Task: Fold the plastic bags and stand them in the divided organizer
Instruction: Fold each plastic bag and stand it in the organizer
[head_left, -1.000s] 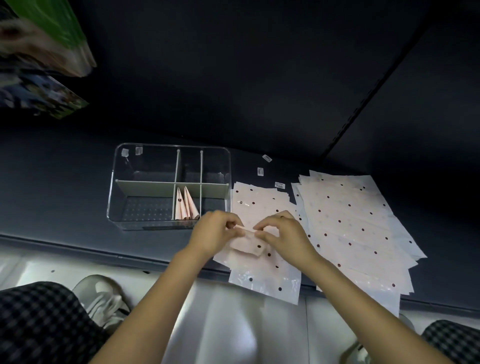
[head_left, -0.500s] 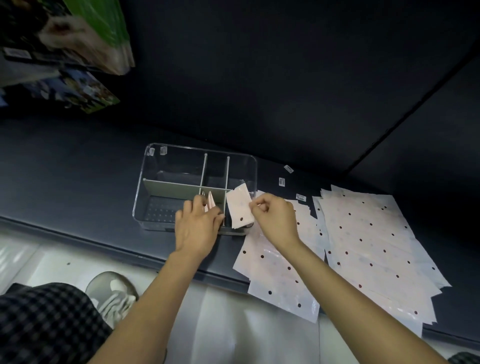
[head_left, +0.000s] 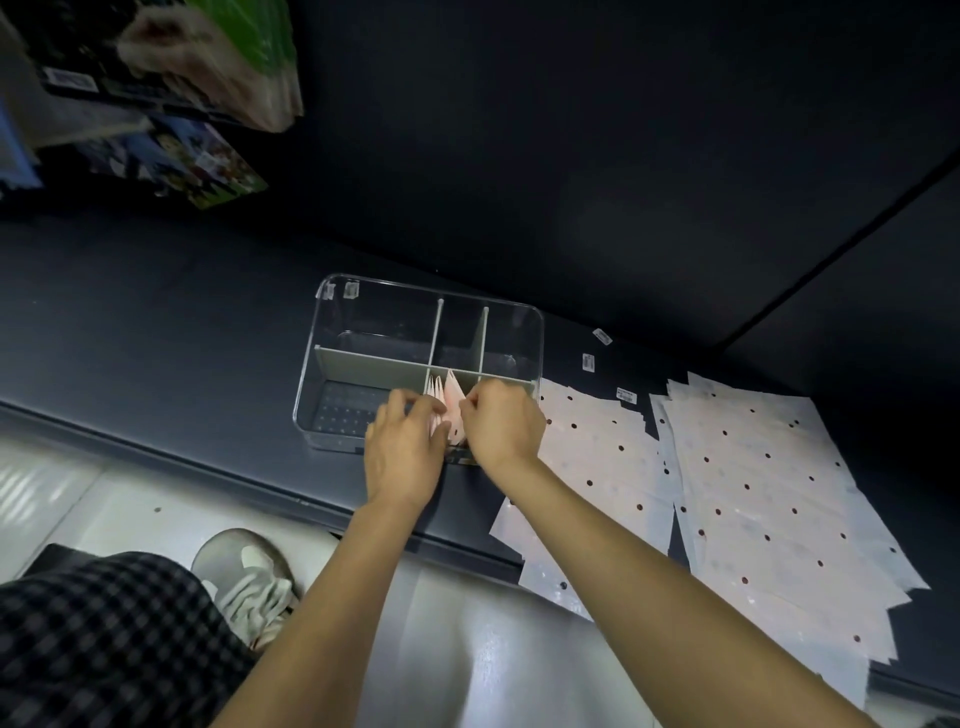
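Observation:
A clear divided organizer (head_left: 332, 358) sits on the dark shelf. Several folded pink bags (head_left: 441, 389) stand upright in its near middle compartment. My right hand (head_left: 501, 423) pinches the newest folded bag (head_left: 456, 410) and holds it in that compartment beside the others. My left hand (head_left: 405, 447) rests its fingers against the standing bags from the left, over the organizer's front wall. Flat pink dotted bags lie to the right in two stacks, a smaller one (head_left: 597, 467) and a larger one (head_left: 769, 499).
Three small white labels (head_left: 588, 362) lie on the shelf behind the flat bags. Packaged goods (head_left: 171, 93) hang at the upper left. The shelf's front edge (head_left: 208, 467) runs diagonally. Below it are a pale floor, my checked trouser leg and a grey shoe (head_left: 249, 577).
Both hands left the flat stack, where they were folding a bag. The right hand carried the folded bag left into the organizer's near middle compartment; the left hand went to the standing bags.

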